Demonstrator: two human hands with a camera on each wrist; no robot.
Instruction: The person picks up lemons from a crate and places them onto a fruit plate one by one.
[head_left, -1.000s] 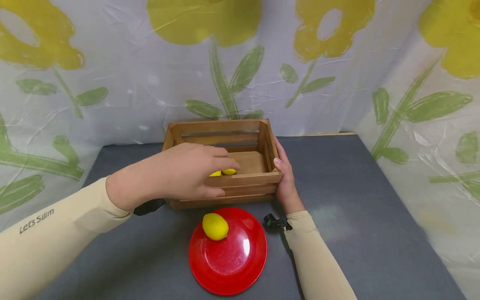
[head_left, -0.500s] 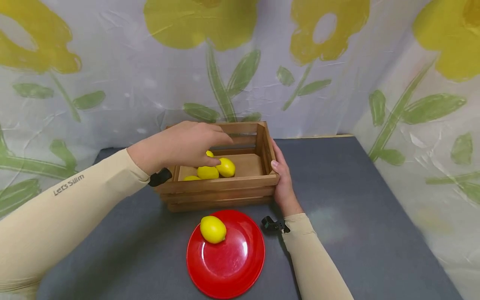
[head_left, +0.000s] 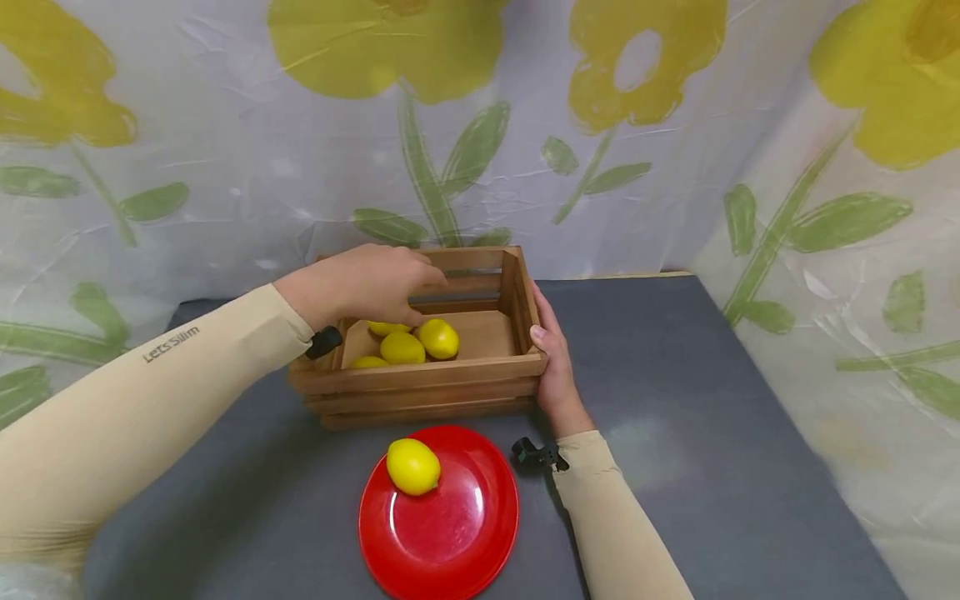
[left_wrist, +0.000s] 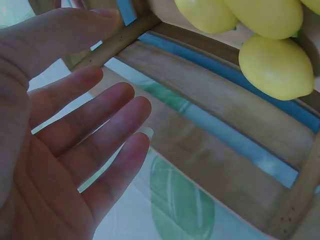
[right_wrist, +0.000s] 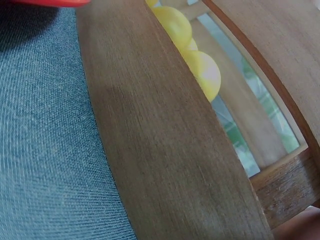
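Note:
My left hand [head_left: 375, 283] hovers over the left part of a slatted wooden crate [head_left: 420, 393], its fingers apart from the fruit. In the left wrist view its palm [left_wrist: 55, 165] shows bare, fingers spread and slightly bent. Several yellow lemons [head_left: 402, 347] lie together in the crate's left half, just below that hand; one lemon [left_wrist: 276, 67] is nearest in the left wrist view. My right hand [head_left: 553, 358] holds the crate's right end, thumb at the front corner and fingers along the outer side. The right wrist view shows mostly the front slat [right_wrist: 160, 130].
In front of the crate, a red plate [head_left: 438, 542] bears a single lemon [head_left: 413, 467] near its upper left rim. Dark grey cloth [head_left: 675, 450] covers the table. A flower-printed sheet [head_left: 322, 175] hangs close behind the crate.
My left hand has drawn up and back over the crate, uncovering the lemons inside. My right hand keeps its hold on the right end. The head view has shifted slightly.

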